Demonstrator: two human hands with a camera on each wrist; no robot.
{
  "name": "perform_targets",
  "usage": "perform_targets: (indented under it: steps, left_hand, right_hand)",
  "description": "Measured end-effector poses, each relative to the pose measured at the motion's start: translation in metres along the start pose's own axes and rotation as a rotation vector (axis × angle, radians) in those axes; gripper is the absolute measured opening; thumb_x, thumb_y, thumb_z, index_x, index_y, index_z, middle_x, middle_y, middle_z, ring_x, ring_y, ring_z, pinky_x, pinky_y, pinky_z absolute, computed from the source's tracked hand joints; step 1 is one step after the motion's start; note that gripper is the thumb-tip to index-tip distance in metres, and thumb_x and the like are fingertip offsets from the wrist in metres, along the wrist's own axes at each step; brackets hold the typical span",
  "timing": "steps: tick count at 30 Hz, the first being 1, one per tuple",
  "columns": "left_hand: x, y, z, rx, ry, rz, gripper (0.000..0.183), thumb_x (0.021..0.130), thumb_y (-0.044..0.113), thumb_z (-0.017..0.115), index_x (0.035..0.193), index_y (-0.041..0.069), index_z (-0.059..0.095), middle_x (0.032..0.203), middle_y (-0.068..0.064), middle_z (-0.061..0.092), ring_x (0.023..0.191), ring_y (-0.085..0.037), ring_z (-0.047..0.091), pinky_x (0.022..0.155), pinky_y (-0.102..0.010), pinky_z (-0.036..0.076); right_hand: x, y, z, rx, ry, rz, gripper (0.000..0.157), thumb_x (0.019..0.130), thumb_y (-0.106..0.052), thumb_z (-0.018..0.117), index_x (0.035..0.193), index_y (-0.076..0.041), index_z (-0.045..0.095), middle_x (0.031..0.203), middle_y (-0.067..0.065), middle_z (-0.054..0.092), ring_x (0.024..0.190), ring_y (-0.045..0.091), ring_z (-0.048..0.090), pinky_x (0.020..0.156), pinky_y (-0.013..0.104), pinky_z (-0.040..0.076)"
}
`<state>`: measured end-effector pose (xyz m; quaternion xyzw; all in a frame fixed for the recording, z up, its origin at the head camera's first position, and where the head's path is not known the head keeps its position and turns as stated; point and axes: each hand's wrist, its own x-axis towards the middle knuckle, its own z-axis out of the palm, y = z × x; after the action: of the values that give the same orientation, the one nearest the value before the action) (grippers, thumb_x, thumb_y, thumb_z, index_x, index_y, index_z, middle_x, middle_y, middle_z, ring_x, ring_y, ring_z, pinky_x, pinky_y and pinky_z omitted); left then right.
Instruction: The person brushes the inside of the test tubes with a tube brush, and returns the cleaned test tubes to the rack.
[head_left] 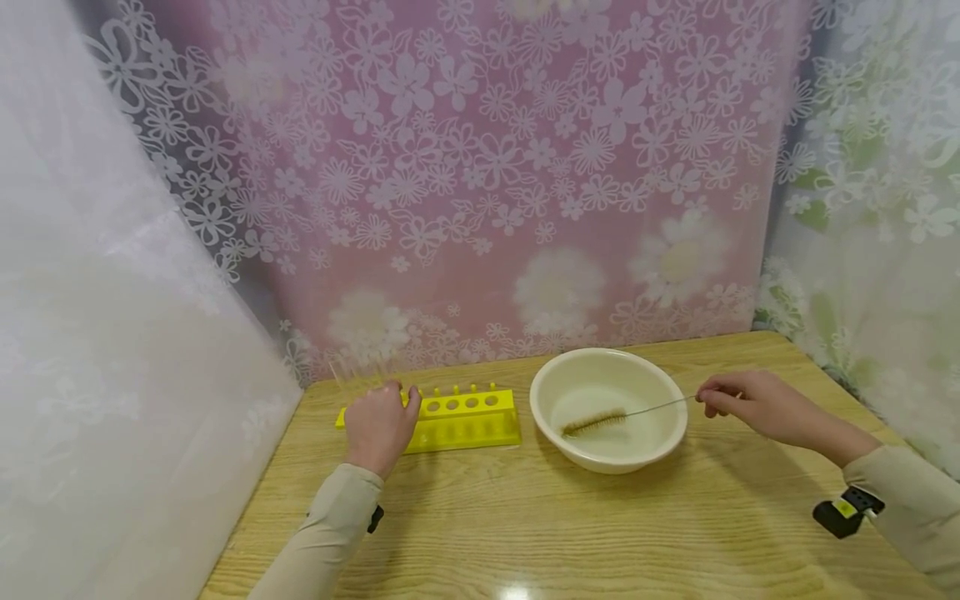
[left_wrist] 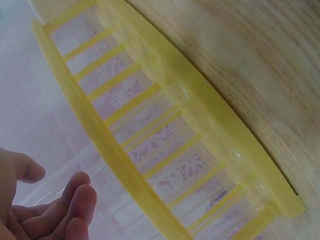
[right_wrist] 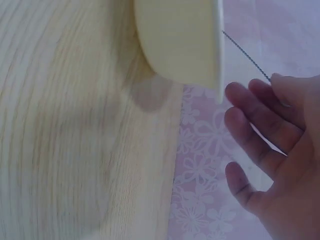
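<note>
My right hand (head_left: pixel 765 408) pinches the twisted wire handle of a test tube brush (head_left: pixel 596 422) between thumb and fingertips. The brush's tan bristles lie low inside a cream basin (head_left: pixel 609 463), its wire crossing the right rim. My left hand (head_left: pixel 378 425) is over the left part of a yellow test tube rack (head_left: pixel 465 436). Clear test tubes (head_left: pixel 356 371) stand in the rack's left end, partly hidden behind that hand. In the left wrist view, the thumb and loosely bent fingers (left_wrist: pixel 82 197) are apart, near faint glass edges above the rack's top bar (left_wrist: pixel 107 142).
Both rack and basin stand on a wooden table (head_left: pixel 510 525), with the basin to the right of the rack. Several holes and pegs show along the rack's right part. Flowered pink sheeting (head_left: pixel 480 167) hangs behind the table, and pale sheets (head_left: pixel 112 333) flank both sides.
</note>
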<state>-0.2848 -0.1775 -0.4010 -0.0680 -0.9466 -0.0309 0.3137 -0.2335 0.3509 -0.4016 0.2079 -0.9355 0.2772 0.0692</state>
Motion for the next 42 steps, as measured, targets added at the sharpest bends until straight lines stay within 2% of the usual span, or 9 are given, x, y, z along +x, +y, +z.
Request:
perform_targets:
  steps: [4, 10, 19, 26, 30, 34, 42]
  left_hand:
    - [0.001, 0.001, 0.0, -0.001, 0.006, -0.017, 0.035, 0.095, 0.036, 0.064, 0.093, 0.004, 0.079, 0.041, -0.003, 0.049, 0.029, -0.012, 0.03, 0.032, -0.025, 0.02]
    - [0.001, 0.001, 0.002, -0.004, 0.011, -0.025, 0.038, 0.096, 0.036, 0.063, 0.092, 0.002, 0.079, 0.04, -0.002, 0.046, 0.03, -0.011, 0.029, 0.032, -0.025, 0.02]
    - [0.001, 0.002, 0.001, -0.042, 0.015, -0.016, 0.036, 0.096, 0.033, 0.064, 0.094, 0.0, 0.078, 0.047, -0.007, 0.057, 0.03, -0.01, 0.032, 0.032, -0.025, 0.024]
    - [0.0, 0.002, 0.001, -0.065, -0.012, -0.049, 0.04, 0.097, 0.036, 0.061, 0.1, -0.001, 0.077, 0.04, 0.001, 0.043, 0.03, -0.012, 0.03, 0.032, -0.025, 0.023]
    - [0.0, 0.001, 0.002, -0.051, -0.025, -0.054, 0.042, 0.097, 0.04, 0.063, 0.102, 0.0, 0.077, 0.039, 0.002, 0.041, 0.03, -0.012, 0.03, 0.032, -0.025, 0.023]
    - [0.001, 0.001, 0.002, -0.045, -0.037, -0.063, 0.045, 0.096, 0.044, 0.065, 0.103, 0.001, 0.077, 0.04, 0.001, 0.043, 0.03, -0.012, 0.031, 0.032, -0.025, 0.025]
    - [0.002, 0.003, 0.003, -0.069, -0.023, -0.085, 0.04, 0.096, 0.04, 0.066, 0.101, 0.001, 0.076, 0.047, -0.003, 0.055, 0.032, -0.012, 0.035, 0.034, -0.026, 0.029]
  right_hand:
    - [0.001, -0.002, -0.001, 0.038, 0.05, 0.003, 0.018, 0.105, -0.022, 0.054, 0.106, -0.023, 0.072, 0.09, -0.008, 0.071, 0.084, 0.006, 0.064, 0.066, 0.028, 0.051]
    - [0.002, -0.008, -0.003, 0.06, 0.111, 0.027, 0.023, 0.105, -0.022, 0.053, 0.114, -0.015, 0.073, 0.1, -0.007, 0.075, 0.095, -0.005, 0.064, 0.075, 0.026, 0.055]
    - [0.002, -0.019, -0.009, 0.1, 0.227, 0.026, 0.021, 0.105, -0.02, 0.052, 0.11, -0.018, 0.073, 0.1, 0.0, 0.074, 0.093, -0.007, 0.062, 0.075, 0.019, 0.052]
    - [0.004, -0.025, -0.011, 0.128, 0.312, 0.019, 0.021, 0.105, -0.017, 0.053, 0.106, -0.015, 0.074, 0.096, 0.0, 0.074, 0.089, -0.005, 0.063, 0.072, 0.015, 0.049]
    - [0.006, -0.026, -0.011, 0.159, 0.352, 0.024, 0.02, 0.104, -0.016, 0.054, 0.106, -0.015, 0.073, 0.095, 0.0, 0.073, 0.085, -0.001, 0.063, 0.072, 0.015, 0.049]
    - [0.007, -0.029, -0.011, 0.178, 0.375, 0.031, 0.02, 0.104, -0.015, 0.054, 0.104, -0.016, 0.074, 0.093, -0.001, 0.074, 0.084, 0.001, 0.064, 0.071, 0.014, 0.048]
    - [0.01, -0.034, -0.019, 0.15, 0.41, 0.044, 0.02, 0.104, -0.018, 0.054, 0.101, -0.016, 0.074, 0.093, -0.004, 0.073, 0.086, -0.003, 0.061, 0.071, 0.013, 0.046]
